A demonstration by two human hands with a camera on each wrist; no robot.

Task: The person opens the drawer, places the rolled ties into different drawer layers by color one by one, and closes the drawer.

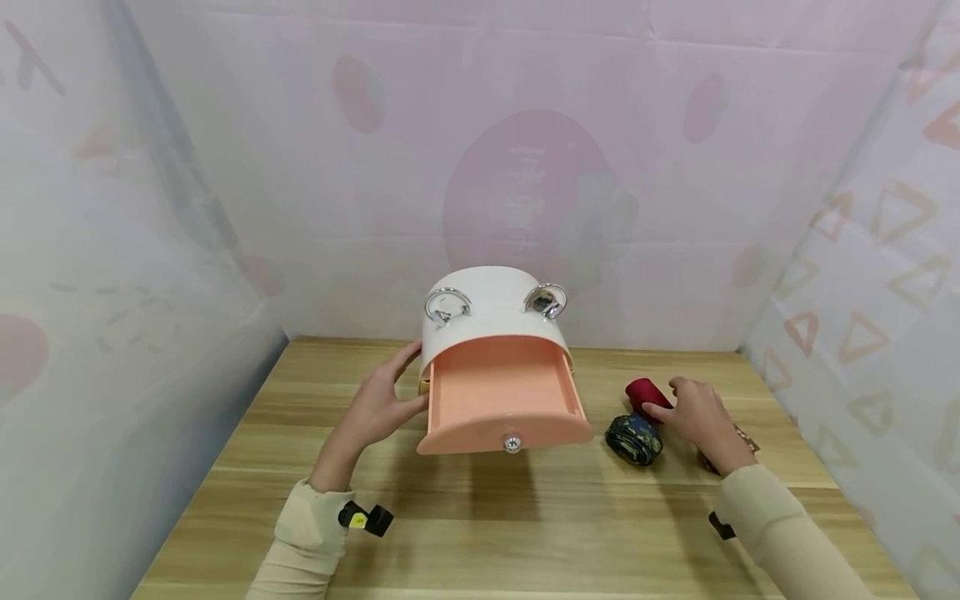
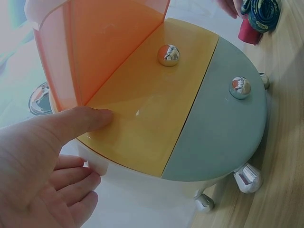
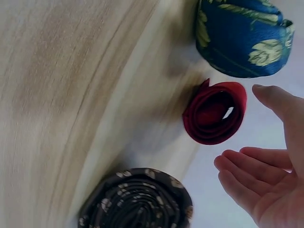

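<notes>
Item, pick-up stage: I have my left hand [image 1: 378, 408] flat against the white drawer box [image 1: 491, 321], peach drawer [image 1: 501, 400] pulled out, my right hand [image 1: 693, 412] spread, empty, nearing the red rolled tie [image 1: 645, 392] on the table [image 1: 480, 517]; next, I judge, fingers close round it.

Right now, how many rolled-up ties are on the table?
3. A red roll lies at the right hand, a blue patterned roll beside it, and a dark patterned roll largely hidden behind that hand in the head view. More may be hidden.
</notes>
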